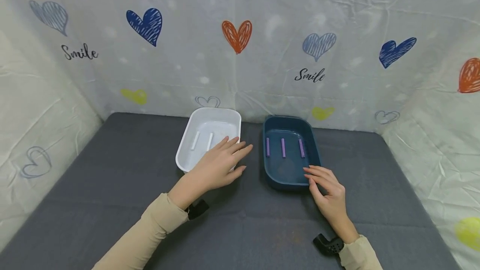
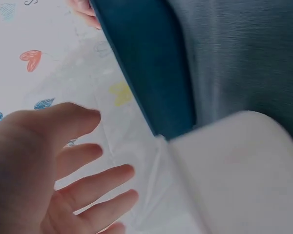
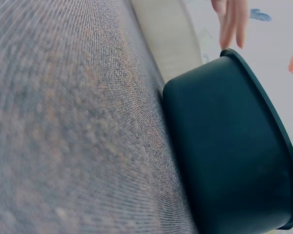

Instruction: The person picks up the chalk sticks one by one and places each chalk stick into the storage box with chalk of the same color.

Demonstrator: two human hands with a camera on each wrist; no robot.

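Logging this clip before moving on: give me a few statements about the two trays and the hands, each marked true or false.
1. The white tray sits left of the dark blue tray. True.
2. The blue tray's ridges are white. False: its three ridges are purple.
3. The left hand is over the white tray's near right corner, fingers straight. True.
4. The right hand lies flat on the grey mat, away from both trays. False: its fingers are at the blue tray's near right rim.

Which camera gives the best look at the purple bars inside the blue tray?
The head view: it looks down into the blue tray and shows all three purple bars on its floor. The left wrist and right wrist views catch only the tray's outer wall, so the bars are hidden there.
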